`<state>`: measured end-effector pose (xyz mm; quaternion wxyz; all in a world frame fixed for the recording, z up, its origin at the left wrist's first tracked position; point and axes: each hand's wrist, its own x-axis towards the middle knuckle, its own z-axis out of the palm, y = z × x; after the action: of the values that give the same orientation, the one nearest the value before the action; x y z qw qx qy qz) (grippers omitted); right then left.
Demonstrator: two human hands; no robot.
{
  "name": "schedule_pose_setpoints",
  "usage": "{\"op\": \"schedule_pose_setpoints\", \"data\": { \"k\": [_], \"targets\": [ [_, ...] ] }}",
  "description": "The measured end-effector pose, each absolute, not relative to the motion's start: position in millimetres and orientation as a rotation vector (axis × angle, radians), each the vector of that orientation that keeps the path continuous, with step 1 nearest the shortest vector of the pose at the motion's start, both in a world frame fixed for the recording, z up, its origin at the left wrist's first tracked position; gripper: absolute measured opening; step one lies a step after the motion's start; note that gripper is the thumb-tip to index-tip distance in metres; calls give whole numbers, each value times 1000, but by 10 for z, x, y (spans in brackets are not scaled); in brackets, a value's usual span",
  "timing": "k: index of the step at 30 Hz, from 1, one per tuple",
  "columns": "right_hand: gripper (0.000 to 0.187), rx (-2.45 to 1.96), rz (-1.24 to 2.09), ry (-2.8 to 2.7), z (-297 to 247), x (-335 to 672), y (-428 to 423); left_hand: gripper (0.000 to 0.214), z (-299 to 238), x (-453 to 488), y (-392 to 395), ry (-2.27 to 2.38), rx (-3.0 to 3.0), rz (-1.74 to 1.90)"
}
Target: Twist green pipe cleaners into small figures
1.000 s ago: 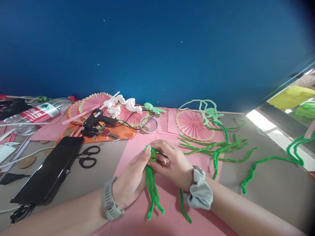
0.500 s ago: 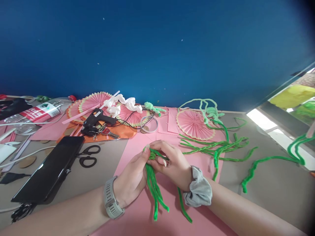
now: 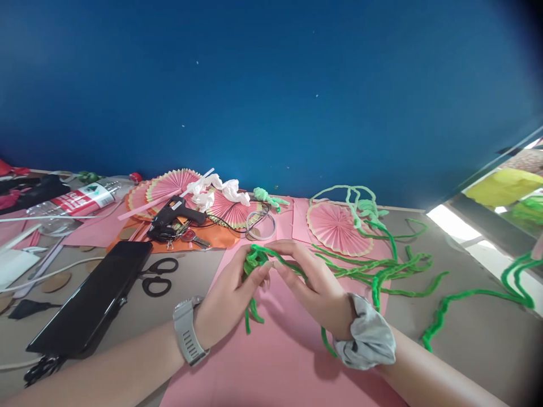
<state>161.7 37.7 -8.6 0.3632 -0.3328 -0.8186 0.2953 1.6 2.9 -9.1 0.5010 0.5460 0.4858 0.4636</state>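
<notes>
My left hand [image 3: 231, 299] is closed around a knotted bundle of green chenille yarn [image 3: 255, 257], gripped by the thumb and fingers. Short tails of it hang below that hand over pink paper [image 3: 271, 362]. From the knot one green strand [image 3: 282, 255] runs across into my right hand [image 3: 316, 282], whose fingers are bent over it. Its loose end [image 3: 328, 343] shows under the right wrist. The thumb and index fingertips of my right hand sit close beside the left thumb.
Green braided strands [image 3: 382, 265] and a pink paper fan [image 3: 339, 228] lie to the right. At left are scissors [image 3: 158, 277], a black phone [image 3: 91, 299], a glue gun [image 3: 178, 212] and a bottle [image 3: 80, 200]. A person's hand [image 3: 538, 249] holds green yarn at the right edge.
My right hand has moved a little right, drawing one strand out from the knot. My left hand has turned, and fewer tails show below it. The view has shifted slightly.
</notes>
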Motion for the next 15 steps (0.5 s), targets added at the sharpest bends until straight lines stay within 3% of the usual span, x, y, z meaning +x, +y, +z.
{"op": "schedule_pose_setpoints", "data": {
  "k": [4, 15],
  "targets": [
    [12, -879, 672, -2128, -72, 1643, 380, 16, -54, 10, -3, 1187, 1404, 1076],
    [24, -776, 38, -2522, 37, 1651, 248, 27, 25, 27, -57, 980, 1181, 1067]
  ]
}}
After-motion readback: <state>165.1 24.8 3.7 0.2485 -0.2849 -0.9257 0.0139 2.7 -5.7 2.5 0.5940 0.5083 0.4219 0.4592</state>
